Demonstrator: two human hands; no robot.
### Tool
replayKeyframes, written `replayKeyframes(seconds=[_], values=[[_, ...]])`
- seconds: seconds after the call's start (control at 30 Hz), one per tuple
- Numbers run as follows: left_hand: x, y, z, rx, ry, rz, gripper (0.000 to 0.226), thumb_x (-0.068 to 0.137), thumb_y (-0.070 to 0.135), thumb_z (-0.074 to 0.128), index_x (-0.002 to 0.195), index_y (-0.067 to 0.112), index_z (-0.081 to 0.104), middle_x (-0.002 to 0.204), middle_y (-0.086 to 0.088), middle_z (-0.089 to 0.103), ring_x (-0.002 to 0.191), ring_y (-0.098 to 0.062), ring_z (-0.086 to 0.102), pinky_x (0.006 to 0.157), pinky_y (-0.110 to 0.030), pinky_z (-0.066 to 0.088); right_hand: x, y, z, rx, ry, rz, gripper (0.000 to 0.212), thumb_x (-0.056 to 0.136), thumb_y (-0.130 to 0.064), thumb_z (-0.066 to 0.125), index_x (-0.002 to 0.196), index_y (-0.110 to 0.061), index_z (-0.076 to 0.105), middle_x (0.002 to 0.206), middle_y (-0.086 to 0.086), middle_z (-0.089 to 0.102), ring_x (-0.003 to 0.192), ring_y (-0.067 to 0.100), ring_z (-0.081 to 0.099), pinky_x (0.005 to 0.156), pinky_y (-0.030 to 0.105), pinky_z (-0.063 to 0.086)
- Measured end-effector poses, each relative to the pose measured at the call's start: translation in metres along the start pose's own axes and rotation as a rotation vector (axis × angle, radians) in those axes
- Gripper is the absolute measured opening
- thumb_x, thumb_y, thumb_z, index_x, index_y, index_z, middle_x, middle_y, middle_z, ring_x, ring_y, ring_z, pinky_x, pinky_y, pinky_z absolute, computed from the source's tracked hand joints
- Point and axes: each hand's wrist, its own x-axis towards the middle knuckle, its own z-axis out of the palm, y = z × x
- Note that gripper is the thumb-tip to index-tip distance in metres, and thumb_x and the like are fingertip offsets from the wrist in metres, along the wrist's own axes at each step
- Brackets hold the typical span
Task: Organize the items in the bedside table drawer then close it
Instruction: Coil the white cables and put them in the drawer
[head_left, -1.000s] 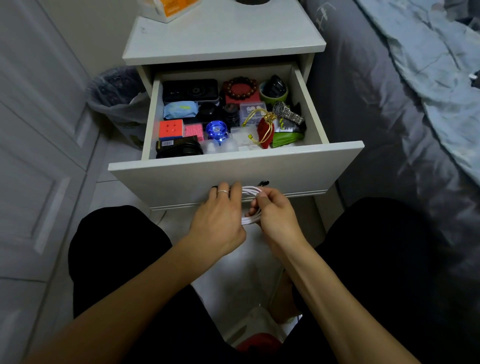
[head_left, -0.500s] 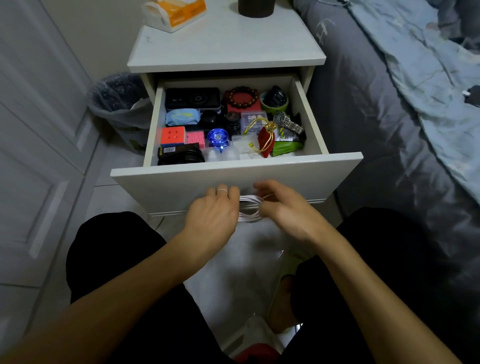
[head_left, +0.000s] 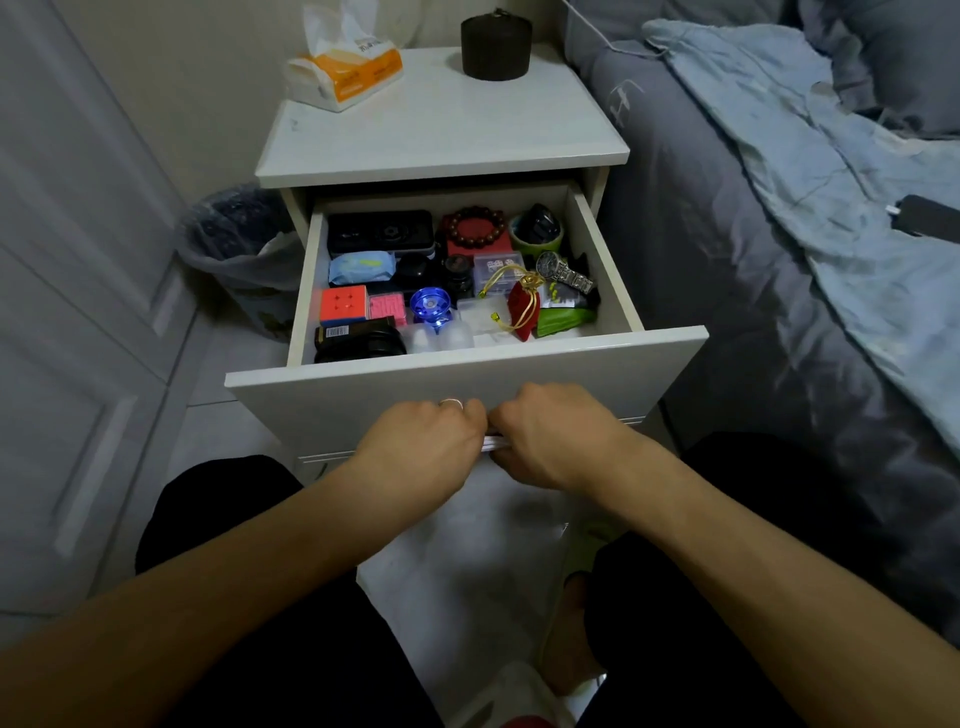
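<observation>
White cable is gripped between the left hand and the right hand, both with fingers curled round it, just in front of the open drawer. The coil should be kept tight and flat, it is judged, so a free gap can be found among the crowded things. Behind, on the bedside table, a tissue pack carries print which cannot be read.

Someone's bedroom at home – bed with rumpled blue blanket at 2 o'clock, white bedside table at 12, closet doors at 9.
</observation>
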Motion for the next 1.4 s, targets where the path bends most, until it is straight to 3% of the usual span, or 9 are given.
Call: replayKeyframes(seconds=[0.17,0.4,0.57,0.8,0.97,1.1,1.2,1.3,1.4], values=[[0.002,-0.023,-0.008,-0.128,0.034,0.144,0.028,0.103,0.039,0.036,0.117,0.017,0.046,0.111,-0.006,0.059,0.095,-0.028,0.061,0.066,-0.032,0.033,-0.002,0.008,-0.007,-0.011,0.046,-0.057,0.031,0.099,-0.036,0.042,0.113,-0.017,0.062,0.103,0.012,0.065,0.091,0.032,0.062,0.068,0.033,0.039],[0.002,-0.037,0.004,-0.809,-0.057,0.198,0.021,0.088,0.053,0.062,0.091,0.035,0.054,0.084,0.012,0.061,0.077,-0.007,0.057,0.069,-0.030,0.047,-0.002,0.009,0.002,0.015,-0.008,-0.035,0.028,0.100,-0.032,0.042,0.112,-0.015,0.060,0.106,0.012,0.065,0.092,0.032,0.062,0.068,0.033,0.038],[0.006,-0.037,-0.002,-0.644,-0.101,0.263,0.021,0.098,0.046,0.049,0.102,0.027,0.055,0.089,0.008,0.058,0.083,-0.012,0.054,0.077,-0.037,0.046,-0.002,0.011,0.002,0.073,-0.006,0.008,0.030,0.097,-0.035,0.046,0.112,-0.015,0.062,0.106,0.014,0.064,0.095,0.034,0.062,0.070,0.033,0.040],[0.015,-0.046,-0.019,-0.415,0.071,0.258,0.033,0.100,0.047,0.039,0.117,0.021,0.051,0.107,-0.004,0.061,0.093,-0.025,0.059,0.078,-0.042,0.049,0.004,0.024,-0.021,0.178,0.078,0.128,0.029,0.091,-0.044,0.056,0.102,-0.019,0.066,0.087,0.007,0.054,0.086,0.028,0.056,0.066,0.029,0.036],[0.037,-0.049,-0.020,-0.633,0.207,0.259,0.037,0.098,0.046,0.040,0.121,0.021,0.056,0.108,0.000,0.064,0.100,-0.018,0.058,0.080,-0.035,0.046,0.011,0.044,-0.032,0.191,0.182,0.187,0.028,0.088,-0.040,0.060,0.101,-0.017,0.065,0.101,0.010,0.064,0.094,0.031,0.061,0.068,0.030,0.041],[0.074,-0.054,-0.026,-0.687,0.296,0.273,0.026,0.100,0.037,0.049,0.118,0.021,0.060,0.099,0.004,0.063,0.089,-0.010,0.053,0.071,-0.022,0.036,0.028,0.072,-0.039,0.227,0.220,0.233,0.025,0.088,-0.037,0.061,0.103,-0.017,0.063,0.098,0.009,0.064,0.092,0.030,0.060,0.064,0.030,0.039],[0.102,-0.064,-0.030,-0.730,0.316,0.248,0.023,0.099,0.037,0.051,0.114,0.023,0.063,0.086,0.015,0.056,0.079,-0.006,0.048,0.066,-0.020,0.037,0.046,0.095,-0.040,0.340,0.266,0.249,0.019,0.086,-0.029,0.066,0.099,-0.016,0.062,0.090,0.003,0.063,0.084,0.025,0.061,0.065,0.034,0.049],[0.135,-0.082,-0.023,-0.726,0.346,0.158,0.032,0.096,0.043,0.047,0.108,0.020,0.066,0.086,0.004,0.066,0.077,-0.016,0.057,0.065,-0.031,0.040,0.070,0.129,-0.032,0.394,0.253,0.339,0.022,0.084,-0.028,0.067,0.101,-0.016,0.058,0.094,0.003,0.064,0.082,0.023,0.061,0.070,0.040,0.054],[0.158,-0.096,-0.010,-0.788,0.322,0.009,0.019,0.099,0.036,0.052,0.100,0.023,0.065,0.076,0.008,0.061,0.070,-0.014,0.056,0.057,-0.021,0.035,0.090,0.155,-0.017,0.404,0.204,0.467,0.020,0.089,-0.030,0.062,0.103,-0.015,0.058,0.095,0.007,0.062,0.080,0.026,0.061,0.066,0.038,0.055]])
